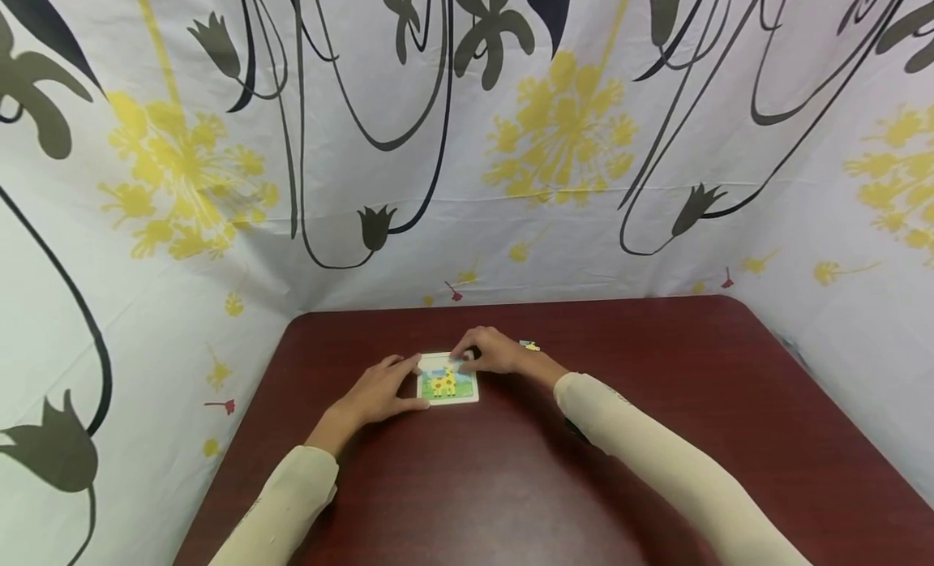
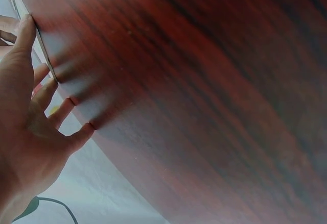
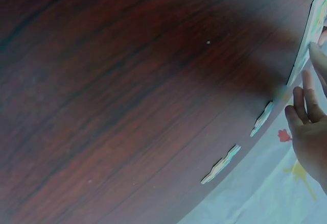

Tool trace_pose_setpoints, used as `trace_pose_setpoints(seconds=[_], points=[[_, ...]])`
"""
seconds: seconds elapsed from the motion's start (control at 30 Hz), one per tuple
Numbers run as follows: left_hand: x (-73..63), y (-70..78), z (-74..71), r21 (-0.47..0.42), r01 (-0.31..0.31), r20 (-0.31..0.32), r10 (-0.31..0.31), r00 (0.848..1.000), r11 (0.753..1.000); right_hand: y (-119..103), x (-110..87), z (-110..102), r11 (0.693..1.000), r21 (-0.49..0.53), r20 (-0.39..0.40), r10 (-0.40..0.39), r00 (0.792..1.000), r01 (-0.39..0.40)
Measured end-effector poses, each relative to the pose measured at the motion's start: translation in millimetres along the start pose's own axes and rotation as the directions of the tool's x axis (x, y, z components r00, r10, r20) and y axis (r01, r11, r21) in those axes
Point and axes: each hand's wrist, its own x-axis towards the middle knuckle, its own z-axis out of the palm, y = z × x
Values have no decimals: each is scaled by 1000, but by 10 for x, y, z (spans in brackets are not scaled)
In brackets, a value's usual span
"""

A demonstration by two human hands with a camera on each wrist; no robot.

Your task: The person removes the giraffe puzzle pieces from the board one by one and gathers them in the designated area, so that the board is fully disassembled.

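A small giraffe picture puzzle [image 1: 443, 385] in a white frame lies on the table, with a pale bare strip along its top. My left hand [image 1: 375, 394] steadies its left side, thumb at the lower corner and a fingertip at the upper one. In the left wrist view, the thumb [image 2: 26, 32] meets the frame's edge and the other fingers are spread. Over the puzzle's upper right my right hand [image 1: 494, 351] bends down, index finger and thumb tips close together at the picture. Whether a piece is between them I cannot tell.
Loose puzzle pieces lie to the right of the frame, behind my right wrist: one piece [image 3: 220, 165] and another piece [image 3: 262, 118] nearer the frame. The dark red wooden table [image 1: 467, 485] ends at a patterned cloth [image 1: 452, 169] behind and at both sides.
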Motion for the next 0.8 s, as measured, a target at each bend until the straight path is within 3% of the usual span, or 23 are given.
trace_pose_setpoints(seconds=[0.8], points=[[2, 0, 1, 4, 13, 4, -13, 1000, 1000, -39, 3, 28, 998, -15, 73, 64, 995, -63]])
